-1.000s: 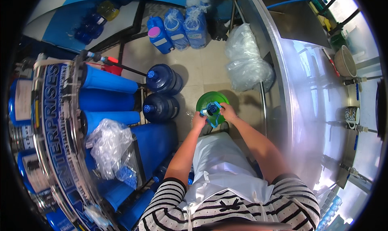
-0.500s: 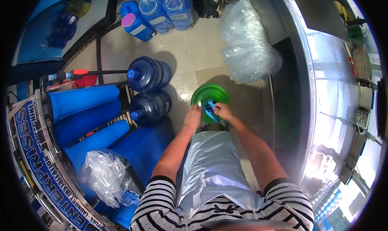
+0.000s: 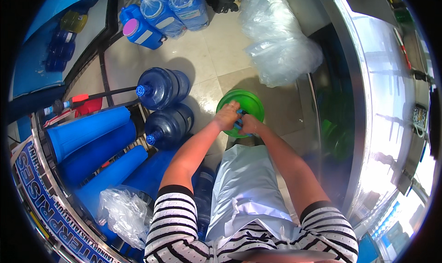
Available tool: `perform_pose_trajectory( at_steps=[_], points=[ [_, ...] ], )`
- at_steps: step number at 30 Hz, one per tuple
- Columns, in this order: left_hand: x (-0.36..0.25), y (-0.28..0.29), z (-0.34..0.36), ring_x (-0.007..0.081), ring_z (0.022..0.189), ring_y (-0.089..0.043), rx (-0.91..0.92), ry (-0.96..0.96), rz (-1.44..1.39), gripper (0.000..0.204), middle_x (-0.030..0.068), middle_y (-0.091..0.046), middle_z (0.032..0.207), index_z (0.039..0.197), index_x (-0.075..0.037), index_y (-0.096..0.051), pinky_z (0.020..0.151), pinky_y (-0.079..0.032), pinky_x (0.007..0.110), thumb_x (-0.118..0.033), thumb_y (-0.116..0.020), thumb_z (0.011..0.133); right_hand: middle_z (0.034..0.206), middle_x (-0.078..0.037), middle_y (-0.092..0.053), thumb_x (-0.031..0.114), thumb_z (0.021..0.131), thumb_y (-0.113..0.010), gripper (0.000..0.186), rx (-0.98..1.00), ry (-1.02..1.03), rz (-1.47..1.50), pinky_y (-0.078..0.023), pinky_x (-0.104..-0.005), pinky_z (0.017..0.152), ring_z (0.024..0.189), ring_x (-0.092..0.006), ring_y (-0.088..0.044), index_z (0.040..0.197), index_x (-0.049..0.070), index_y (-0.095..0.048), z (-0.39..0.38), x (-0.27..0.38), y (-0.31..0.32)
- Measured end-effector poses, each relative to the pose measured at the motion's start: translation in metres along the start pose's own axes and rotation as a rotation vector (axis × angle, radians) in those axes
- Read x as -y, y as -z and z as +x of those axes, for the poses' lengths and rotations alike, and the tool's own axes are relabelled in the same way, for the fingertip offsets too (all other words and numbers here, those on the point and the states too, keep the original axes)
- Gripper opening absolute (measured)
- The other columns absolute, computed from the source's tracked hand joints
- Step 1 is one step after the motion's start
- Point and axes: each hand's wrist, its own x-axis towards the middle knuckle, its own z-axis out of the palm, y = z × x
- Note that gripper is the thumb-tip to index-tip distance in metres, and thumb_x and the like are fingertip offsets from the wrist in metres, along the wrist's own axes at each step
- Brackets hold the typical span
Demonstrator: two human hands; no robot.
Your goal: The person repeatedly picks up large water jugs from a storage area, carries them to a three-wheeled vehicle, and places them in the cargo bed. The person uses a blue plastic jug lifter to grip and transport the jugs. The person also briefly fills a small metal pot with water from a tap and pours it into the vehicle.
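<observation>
A round green basin (image 3: 252, 99) stands on the floor in front of me. Above it my two hands meet around a small blue object with a light-blue edge (image 3: 238, 122). Most of this object is covered by my fingers, and its kind is unclear. My right hand (image 3: 251, 124) is closed on it from the right. My left hand (image 3: 227, 116) presses over it from the left, fingers bent and closed against it. A pale apron (image 3: 246, 180) hangs over my lap just below the basin.
Two large blue water bottles (image 3: 163, 88) lie left of the basin. Blue jugs (image 3: 142, 34) stand at the back. Bundled clear plastic (image 3: 281, 46) sits far right, beside a shiny metal counter (image 3: 368, 102). Blue cylinders (image 3: 90, 132) fill a rack at left, with crumpled plastic (image 3: 124, 212) nearby.
My left hand has moved from the basin's left side onto the blue object, which is now mostly covered. My right hand keeps its hold. The whole view has shifted slightly.
</observation>
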Motion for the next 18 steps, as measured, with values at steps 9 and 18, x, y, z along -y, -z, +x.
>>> perform_pose_trajectory(
  at_steps=[9,18],
  points=[
    [-0.043,-0.008,0.018,0.0257,0.117,-0.046,0.326,0.327,0.205,0.03,0.0079,-0.052,0.122,0.089,-0.012,-0.071,0.081,-0.051,0.045,-0.026,-0.072,0.063,0.076,-0.021,-0.065,0.04,0.069,-0.074,0.043,0.059,-0.12,0.35,-0.051,-0.0407,0.068,0.072,-0.0352,-0.064,0.086,0.001,-0.065,-0.011,-0.007,-0.034],
    [-0.089,-0.056,-0.008,0.0304,0.078,-0.066,0.358,0.11,-0.015,0.022,0.0144,-0.067,0.082,0.077,-0.007,-0.071,0.071,-0.054,0.039,-0.025,-0.068,0.064,0.091,-0.019,-0.066,0.031,0.068,-0.071,0.038,-0.204,-0.173,0.266,-0.051,-0.0432,0.074,0.085,-0.0362,-0.063,0.096,0.006,-0.066,-0.089,-0.008,-0.088]
  ],
)
